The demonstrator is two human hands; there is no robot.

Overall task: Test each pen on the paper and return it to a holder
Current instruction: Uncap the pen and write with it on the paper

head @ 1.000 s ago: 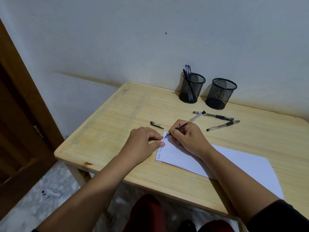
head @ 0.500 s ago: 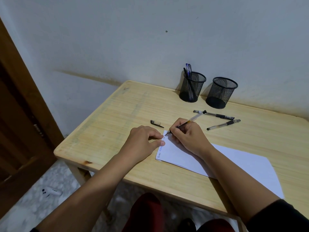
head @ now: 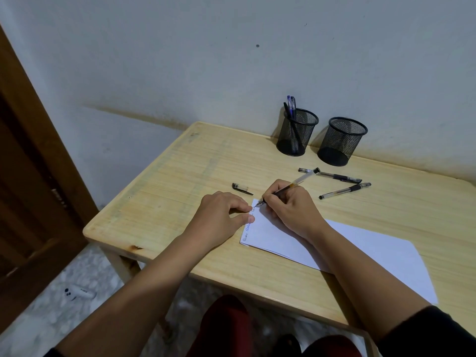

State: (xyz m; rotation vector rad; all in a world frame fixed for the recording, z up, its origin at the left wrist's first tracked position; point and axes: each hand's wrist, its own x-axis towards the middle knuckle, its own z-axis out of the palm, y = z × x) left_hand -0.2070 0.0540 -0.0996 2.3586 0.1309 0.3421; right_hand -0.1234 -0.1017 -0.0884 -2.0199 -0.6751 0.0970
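Note:
My right hand [head: 292, 207] grips a clear-barrelled pen [head: 298, 182], its tip touching the top left corner of the white paper [head: 360, 251]. Small handwriting runs along the paper's left edge. My left hand [head: 221, 217] rests on the table with its fingertips pinning that edge; it holds nothing. A black pen cap [head: 242, 188] lies just beyond my hands. Two more pens [head: 332, 175] [head: 345, 191] lie to the right. At the back stand two black mesh holders: the left holder [head: 297, 132] has a few pens in it, the right holder [head: 341, 140] looks empty.
The wooden table [head: 180, 181] stands against a pale wall. A brown door [head: 28, 176] is on the left. A small white object [head: 79, 292] lies on the speckled floor below the table's left corner.
The pen tip has crept slightly up toward the paper's top corner as my right hand writes. My left hand has stayed put.

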